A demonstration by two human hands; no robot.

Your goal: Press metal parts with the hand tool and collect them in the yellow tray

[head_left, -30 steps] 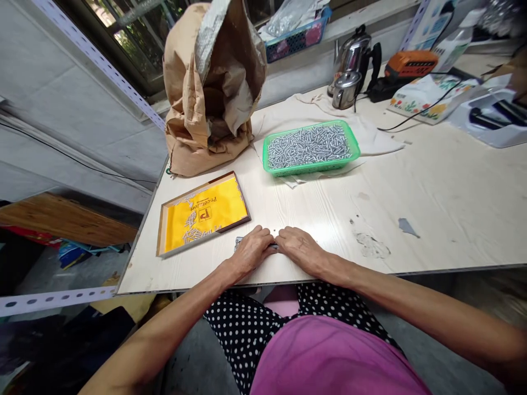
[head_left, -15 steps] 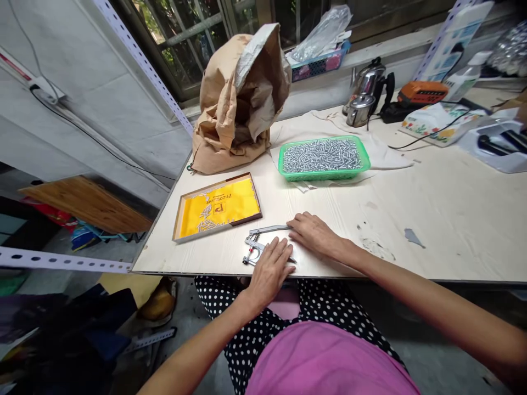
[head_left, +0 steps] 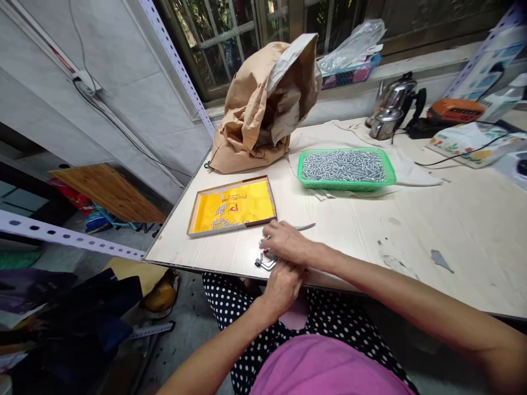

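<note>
A small metal hand tool point(head_left: 267, 262) with a long lever lies at the near edge of the pale table point(head_left: 411, 219). My right hand point(head_left: 286, 242) rests on top of it, fingers curled over its body. My left hand point(head_left: 284, 284) sits at the table edge just below the tool, fingers curled, touching its near side. A shallow wooden tray point(head_left: 233, 207) lined with a yellow printed bag and a few screws lies just beyond my hands. A green plastic basket point(head_left: 346, 168) full of silver screws stands further back.
A crumpled brown paper sack point(head_left: 267, 104) stands at the far left corner. Metal kettles point(head_left: 391, 112), an orange device point(head_left: 455, 109), a black cable and a floral box point(head_left: 473, 144) line the back right. A white cloth lies under the basket. Clutter fills the floor at left.
My head has turned left, so the table shifted right in view. My right hand moved from the tool's lever onto its body, and my left hand slid down to the table edge.
</note>
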